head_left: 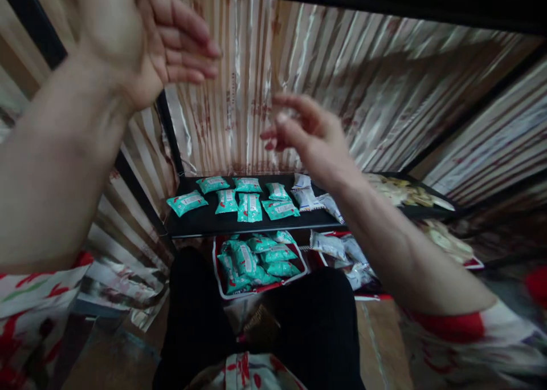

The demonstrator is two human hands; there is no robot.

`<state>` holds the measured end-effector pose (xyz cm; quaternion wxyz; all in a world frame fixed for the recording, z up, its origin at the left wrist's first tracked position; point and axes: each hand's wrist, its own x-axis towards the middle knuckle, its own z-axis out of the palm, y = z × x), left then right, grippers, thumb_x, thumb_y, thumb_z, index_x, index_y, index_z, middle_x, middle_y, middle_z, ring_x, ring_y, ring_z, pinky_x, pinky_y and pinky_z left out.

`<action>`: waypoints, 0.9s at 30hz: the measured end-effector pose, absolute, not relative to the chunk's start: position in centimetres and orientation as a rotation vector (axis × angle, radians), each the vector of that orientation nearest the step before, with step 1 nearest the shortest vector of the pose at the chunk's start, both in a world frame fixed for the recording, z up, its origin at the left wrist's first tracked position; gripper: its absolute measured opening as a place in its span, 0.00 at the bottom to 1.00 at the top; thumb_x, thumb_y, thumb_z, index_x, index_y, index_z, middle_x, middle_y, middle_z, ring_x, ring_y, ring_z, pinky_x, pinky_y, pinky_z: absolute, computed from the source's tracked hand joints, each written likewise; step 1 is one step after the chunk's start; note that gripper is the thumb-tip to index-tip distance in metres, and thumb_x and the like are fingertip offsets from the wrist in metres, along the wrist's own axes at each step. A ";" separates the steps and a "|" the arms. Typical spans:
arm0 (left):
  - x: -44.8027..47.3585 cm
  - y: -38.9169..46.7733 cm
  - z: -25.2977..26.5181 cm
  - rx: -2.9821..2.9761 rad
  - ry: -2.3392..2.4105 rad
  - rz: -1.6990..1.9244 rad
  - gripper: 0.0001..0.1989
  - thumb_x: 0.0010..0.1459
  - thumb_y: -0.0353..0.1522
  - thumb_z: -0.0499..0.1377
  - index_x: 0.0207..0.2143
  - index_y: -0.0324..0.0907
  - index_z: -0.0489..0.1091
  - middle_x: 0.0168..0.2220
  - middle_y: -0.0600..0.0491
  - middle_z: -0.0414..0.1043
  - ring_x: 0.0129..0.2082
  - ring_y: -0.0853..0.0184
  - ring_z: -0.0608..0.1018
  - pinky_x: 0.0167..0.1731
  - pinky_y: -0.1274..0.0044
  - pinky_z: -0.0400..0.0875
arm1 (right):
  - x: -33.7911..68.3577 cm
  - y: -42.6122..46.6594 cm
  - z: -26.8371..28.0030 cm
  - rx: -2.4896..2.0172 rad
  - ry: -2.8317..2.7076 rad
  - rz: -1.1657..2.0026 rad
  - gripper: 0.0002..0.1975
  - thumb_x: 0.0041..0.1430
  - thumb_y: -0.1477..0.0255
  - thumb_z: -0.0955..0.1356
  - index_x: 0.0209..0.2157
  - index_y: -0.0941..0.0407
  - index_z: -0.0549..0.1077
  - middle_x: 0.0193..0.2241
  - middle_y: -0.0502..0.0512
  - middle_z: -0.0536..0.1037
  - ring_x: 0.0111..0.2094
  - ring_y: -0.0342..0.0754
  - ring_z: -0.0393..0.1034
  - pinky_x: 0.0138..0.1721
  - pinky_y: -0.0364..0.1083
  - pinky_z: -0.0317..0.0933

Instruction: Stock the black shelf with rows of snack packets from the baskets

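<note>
My left hand is raised at the upper left, just under a dark upper edge, palm turned inward. Its fingers are stretched out with nothing in them. Over the shelf, in front of the striped curtain, my right hand hangs with loosely bent fingers held apart, and I see nothing in it. Below both hands, several turquoise packets lie spread on a black shelf. White packets lie beside them, partly hidden by my right forearm.
Under the shelf, a red-and-white basket holds more turquoise packets, and another to its right holds white packets. Pale flat pieces lie at the shelf's right end. Striped curtain hangs behind; dark posts frame the shelf.
</note>
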<state>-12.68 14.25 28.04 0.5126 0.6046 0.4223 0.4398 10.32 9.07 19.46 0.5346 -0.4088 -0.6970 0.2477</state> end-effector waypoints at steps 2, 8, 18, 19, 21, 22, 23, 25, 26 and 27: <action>-12.3 13.6 24.5 1.712 0.851 1.044 0.29 0.63 0.34 0.35 0.43 0.18 0.66 0.31 0.47 0.74 0.39 0.58 0.76 0.32 0.74 0.67 | 12.5 8.4 13.6 -1.080 -1.692 0.715 0.20 0.59 0.61 0.65 0.49 0.56 0.68 0.30 0.51 0.78 0.29 0.42 0.74 0.36 0.46 0.69; -13.1 13.0 13.3 1.355 1.225 0.594 0.11 0.56 0.24 0.53 0.37 0.34 0.74 0.33 0.46 0.77 0.33 0.67 0.79 0.26 0.84 0.70 | 18.2 5.4 -1.9 -1.568 -2.034 0.864 0.19 0.56 0.62 0.65 0.45 0.58 0.74 0.39 0.59 0.79 0.39 0.53 0.74 0.41 0.52 0.67; -14.1 12.9 4.3 1.866 1.369 0.428 0.15 0.44 0.39 0.63 0.35 0.44 0.76 0.44 0.45 0.75 0.48 0.52 0.74 0.52 0.68 0.60 | 19.3 4.4 -3.7 -1.491 -2.364 1.286 0.24 0.57 0.61 0.63 0.52 0.57 0.69 0.41 0.60 0.78 0.41 0.54 0.73 0.42 0.49 0.66; -14.0 13.4 3.2 1.928 1.409 0.425 0.16 0.45 0.40 0.62 0.36 0.43 0.75 0.47 0.44 0.74 0.51 0.51 0.71 0.55 0.67 0.57 | 18.9 5.0 -3.8 -1.485 -2.357 1.253 0.24 0.57 0.61 0.63 0.52 0.58 0.69 0.43 0.60 0.78 0.42 0.54 0.73 0.43 0.50 0.65; -13.6 14.2 0.9 1.999 1.487 0.414 0.20 0.48 0.41 0.58 0.42 0.41 0.73 0.52 0.41 0.69 0.56 0.50 0.66 0.57 0.65 0.52 | 17.9 6.6 -4.3 -1.472 -2.345 1.199 0.23 0.58 0.61 0.62 0.51 0.57 0.71 0.44 0.60 0.77 0.45 0.55 0.72 0.46 0.51 0.64; -13.2 14.6 -0.2 1.993 1.507 0.411 0.22 0.49 0.41 0.57 0.45 0.39 0.72 0.55 0.39 0.66 0.59 0.50 0.63 0.58 0.64 0.51 | 17.4 7.4 -4.7 -1.460 -2.333 1.185 0.22 0.58 0.61 0.62 0.50 0.56 0.71 0.45 0.59 0.77 0.46 0.55 0.71 0.47 0.51 0.64; -12.8 14.9 -1.3 1.984 1.521 0.412 0.24 0.50 0.41 0.56 0.47 0.38 0.71 0.58 0.39 0.62 0.61 0.49 0.58 0.59 0.63 0.49 | 16.7 8.2 -5.1 -1.444 -2.314 1.175 0.21 0.59 0.61 0.61 0.50 0.55 0.72 0.45 0.59 0.77 0.46 0.55 0.71 0.47 0.51 0.64; -11.7 15.4 -3.1 1.969 1.548 0.353 0.26 0.52 0.39 0.54 0.52 0.38 0.67 0.63 0.40 0.52 0.64 0.51 0.49 0.60 0.63 0.46 | 15.4 10.0 -5.7 -1.419 -2.253 1.145 0.21 0.58 0.63 0.62 0.50 0.55 0.71 0.47 0.59 0.76 0.47 0.55 0.71 0.47 0.51 0.64; -11.2 15.7 -3.9 1.984 1.546 0.326 0.27 0.53 0.38 0.53 0.55 0.38 0.64 0.64 0.41 0.47 0.65 0.53 0.45 0.60 0.63 0.45 | 14.8 11.0 -6.0 -1.416 -2.215 1.109 0.21 0.58 0.64 0.62 0.51 0.56 0.70 0.48 0.60 0.75 0.47 0.55 0.71 0.47 0.51 0.65; -10.7 16.0 -4.5 2.009 1.546 0.310 0.28 0.53 0.36 0.53 0.57 0.38 0.61 0.65 0.41 0.43 0.65 0.53 0.42 0.61 0.63 0.45 | 14.2 12.0 -6.2 -1.417 -2.181 1.053 0.22 0.58 0.65 0.62 0.52 0.56 0.69 0.49 0.60 0.74 0.48 0.54 0.70 0.47 0.52 0.65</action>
